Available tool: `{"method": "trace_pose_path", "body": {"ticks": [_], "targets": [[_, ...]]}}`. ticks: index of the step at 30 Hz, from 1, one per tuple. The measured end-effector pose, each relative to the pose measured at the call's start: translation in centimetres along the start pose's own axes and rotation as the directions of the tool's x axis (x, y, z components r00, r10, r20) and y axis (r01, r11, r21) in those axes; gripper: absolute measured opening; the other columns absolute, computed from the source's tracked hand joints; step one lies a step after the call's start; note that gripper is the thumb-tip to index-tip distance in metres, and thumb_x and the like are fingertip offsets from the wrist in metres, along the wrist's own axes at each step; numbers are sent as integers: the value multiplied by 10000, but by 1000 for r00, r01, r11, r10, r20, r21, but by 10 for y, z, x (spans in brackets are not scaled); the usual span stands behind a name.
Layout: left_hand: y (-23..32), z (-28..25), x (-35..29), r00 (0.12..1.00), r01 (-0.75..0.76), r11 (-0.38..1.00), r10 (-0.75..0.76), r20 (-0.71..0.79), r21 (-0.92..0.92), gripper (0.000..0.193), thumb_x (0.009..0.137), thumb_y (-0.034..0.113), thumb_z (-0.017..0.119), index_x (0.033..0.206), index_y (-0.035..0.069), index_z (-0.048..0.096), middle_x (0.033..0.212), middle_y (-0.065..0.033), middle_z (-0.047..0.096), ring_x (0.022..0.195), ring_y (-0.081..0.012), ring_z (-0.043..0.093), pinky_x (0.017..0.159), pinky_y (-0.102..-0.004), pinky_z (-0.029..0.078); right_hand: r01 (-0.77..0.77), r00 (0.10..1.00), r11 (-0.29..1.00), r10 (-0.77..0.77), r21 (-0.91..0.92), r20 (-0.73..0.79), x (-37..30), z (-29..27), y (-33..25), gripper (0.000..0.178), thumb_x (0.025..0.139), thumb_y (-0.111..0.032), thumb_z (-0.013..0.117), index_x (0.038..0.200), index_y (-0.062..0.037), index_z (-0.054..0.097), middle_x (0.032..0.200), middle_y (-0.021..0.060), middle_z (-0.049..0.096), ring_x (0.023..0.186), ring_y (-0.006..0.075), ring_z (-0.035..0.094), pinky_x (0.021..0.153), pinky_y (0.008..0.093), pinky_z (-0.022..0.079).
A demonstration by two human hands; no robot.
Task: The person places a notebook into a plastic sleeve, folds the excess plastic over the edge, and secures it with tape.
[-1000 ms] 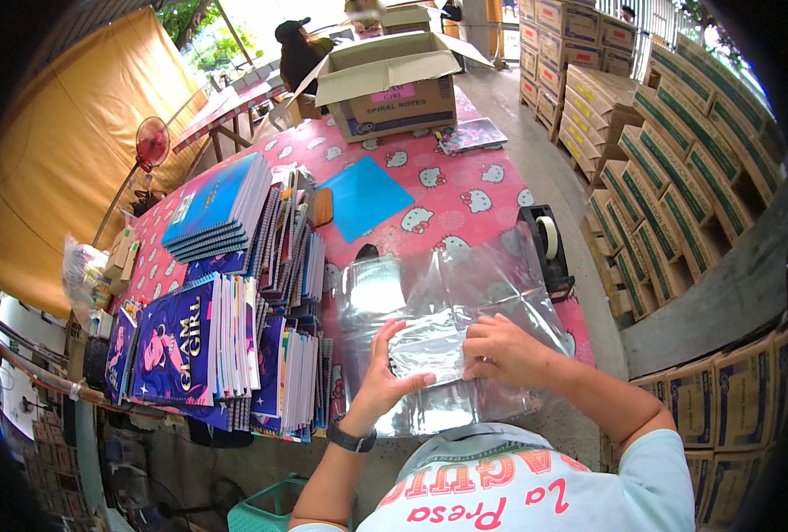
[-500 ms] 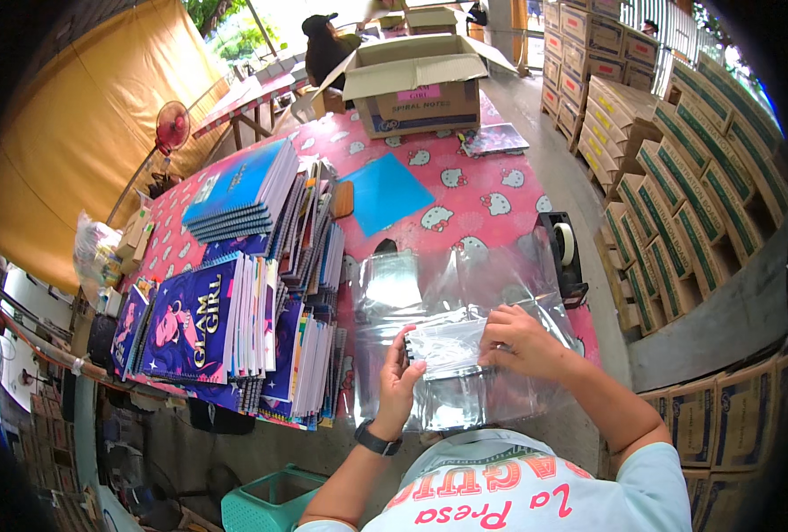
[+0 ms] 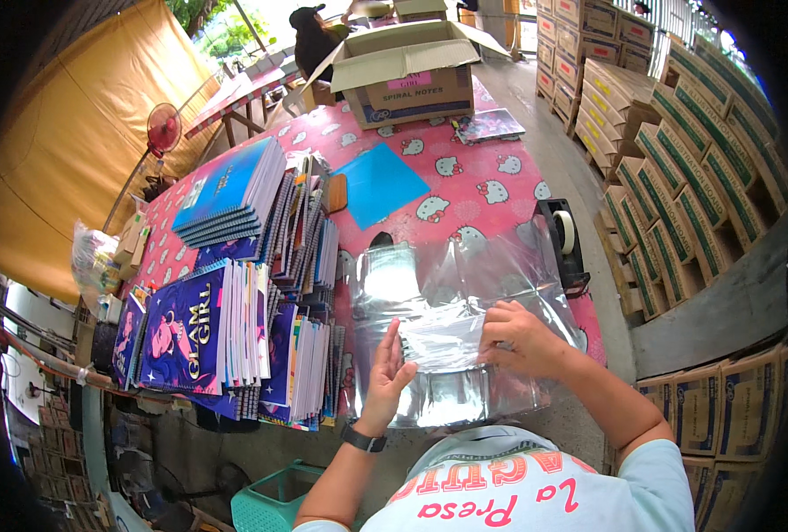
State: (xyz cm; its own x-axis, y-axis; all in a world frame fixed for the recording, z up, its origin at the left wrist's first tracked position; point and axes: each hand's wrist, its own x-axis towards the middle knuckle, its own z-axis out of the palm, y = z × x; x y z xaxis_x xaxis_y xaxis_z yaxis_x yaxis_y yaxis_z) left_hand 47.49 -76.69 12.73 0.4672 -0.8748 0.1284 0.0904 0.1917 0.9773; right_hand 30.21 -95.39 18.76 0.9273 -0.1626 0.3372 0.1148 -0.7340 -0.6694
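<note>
Gap beyond plastic (image 3: 458, 303), between notebooks (image 3: 241, 326) and tape dispenser (image 3: 573, 268).

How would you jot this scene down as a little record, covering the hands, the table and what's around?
Left hand: thumb and fingers spread beside a flat white bundle's left end
Right hand: fingers pinching plastic at its right end
Beneath: clear, glossy plastic sheet
Table: pink, cat-patterned cover
Left side: stacked purple and blue spiral-bound notebooks
Right edge: black tape dispenser
Beyond: flat bright-blue sheet; open brown cardboard box
Unclear: what the bundle is
</note>
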Motion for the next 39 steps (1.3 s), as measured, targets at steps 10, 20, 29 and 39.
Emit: {"method": "trace_pose_path", "body": {"ticks": [10, 20, 29, 39], "targets": [[47, 25, 32, 802, -580, 393, 427, 417, 714, 213, 724, 105, 678, 937, 112, 684, 908, -38, 650, 860, -222, 589, 781, -357, 463, 34, 950, 948, -128, -315, -283, 7, 7, -28, 176, 724, -188, 689, 829, -73, 606, 851, 41, 544, 862, 243, 515, 779, 376, 410], [58, 25, 66, 905, -416, 457, 131, 404, 786, 408, 647, 273, 782, 973, 58, 662, 795, -89, 612, 725, -249, 593, 621, -312, 473, -188, 980, 955, 199, -231, 26, 7, 3, -24, 183, 722, -164, 690, 749, -34, 565, 743, 94, 547, 759, 293, 543, 689, 383, 443], [29, 18, 79, 982, 77, 903, -141, 122, 422, 189, 751, 150, 723, 889, 22, 712, 734, -7, 575, 699, -73, 511, 633, -216, 389, -544, 839, 787, 519, 293, 163, 34, -16, 39, 238, 760, -228, 726, 800, -2, 663, 796, 46, 633, 660, 82, 538, 563, 257, 421], [15, 15, 76, 976, 191, 953, -209, 54, 233, 157, 764, 116, 688, 830, -26, 685, 796, -24, 630, 693, -62, 534, 621, -194, 403, -678, 299, 617, 727, 398, -618, -108, -46, 176, 281, 804, -244, 666, 927, 9, 671, 781, 114, 675, 759, 172, 606, 700, 298, 478]]}}
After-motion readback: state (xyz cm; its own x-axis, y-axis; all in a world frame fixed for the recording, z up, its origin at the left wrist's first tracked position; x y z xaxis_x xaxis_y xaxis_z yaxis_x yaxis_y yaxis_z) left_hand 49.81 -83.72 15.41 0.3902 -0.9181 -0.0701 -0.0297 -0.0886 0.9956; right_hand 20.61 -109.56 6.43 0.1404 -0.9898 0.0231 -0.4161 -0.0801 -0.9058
